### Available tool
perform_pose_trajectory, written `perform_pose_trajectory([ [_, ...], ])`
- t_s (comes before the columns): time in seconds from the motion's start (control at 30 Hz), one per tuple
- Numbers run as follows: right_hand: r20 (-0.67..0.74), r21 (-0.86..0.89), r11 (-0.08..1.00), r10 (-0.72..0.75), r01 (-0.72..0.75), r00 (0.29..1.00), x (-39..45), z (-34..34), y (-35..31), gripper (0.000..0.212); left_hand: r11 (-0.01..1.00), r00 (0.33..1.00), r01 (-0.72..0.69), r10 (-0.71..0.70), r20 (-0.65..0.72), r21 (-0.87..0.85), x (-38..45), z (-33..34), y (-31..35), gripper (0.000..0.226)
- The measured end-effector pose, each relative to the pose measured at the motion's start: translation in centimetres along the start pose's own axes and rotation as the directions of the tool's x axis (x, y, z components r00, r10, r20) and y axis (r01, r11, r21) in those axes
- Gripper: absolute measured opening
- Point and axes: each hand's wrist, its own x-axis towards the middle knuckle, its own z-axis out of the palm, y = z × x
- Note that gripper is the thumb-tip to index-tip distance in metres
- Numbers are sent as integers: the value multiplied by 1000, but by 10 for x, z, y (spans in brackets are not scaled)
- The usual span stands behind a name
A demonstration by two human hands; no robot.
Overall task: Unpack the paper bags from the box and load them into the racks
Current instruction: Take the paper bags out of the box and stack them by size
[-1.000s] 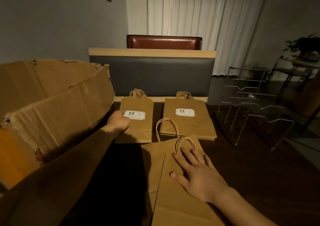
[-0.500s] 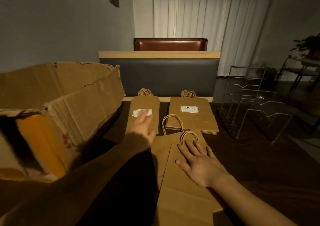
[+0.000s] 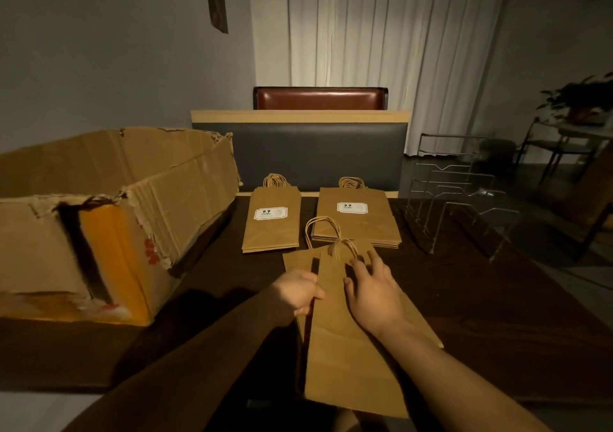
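We are pinching the left edge of the flat brown paper bag point(image 3: 348, 342) on the dark table point(image 3: 497, 299) with our left hand point(image 3: 298, 290) — right hand point(image 3: 374, 285) resting on top, fingers point(image 3: 373, 259) spread, near the wire racks point(image 3: 461, 196).

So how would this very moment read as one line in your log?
step: gathering near bags | left hand: grips edge of top bag | right hand: fingers on bag | rack: no bags | box: open

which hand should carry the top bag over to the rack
Right, probably. The rack stands on the right side of the table, and the right hand already lies on the top bag. The left hand grips the bag's left edge, farther from the rack.
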Motion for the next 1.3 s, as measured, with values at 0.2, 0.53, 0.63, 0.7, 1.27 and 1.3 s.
perform_pose_trajectory([
  [0.2,328,780,500,187,-377,926,-4,-61,4,54,877,976,-217,202,-79,-428,-14,-21,24,21],
  [0.53,31,660,708,-360,251,932,9,-75,-78,28,797,950,-195,298,91,-572,-29,-38,58,46],
  [0.63,-20,617,743,-316,261,949,31,-65,-82,34,790,931,-362,326,-162,-495,-8,-65,66,30],
  [0.7,33,650,757,-121,71,992,54,-58,-76,57,804,916,-396,314,-249,-443,10,-83,72,28],
  [1.27,303,512,811,138,-284,943,232,64,-101,16,992,909,-54,97,-406,116,154,-138,86,40],
  [1.3,319,521,805,125,-284,939,228,56,-104,19,989,900,-70,118,-420,128,155,-138,85,42],
])
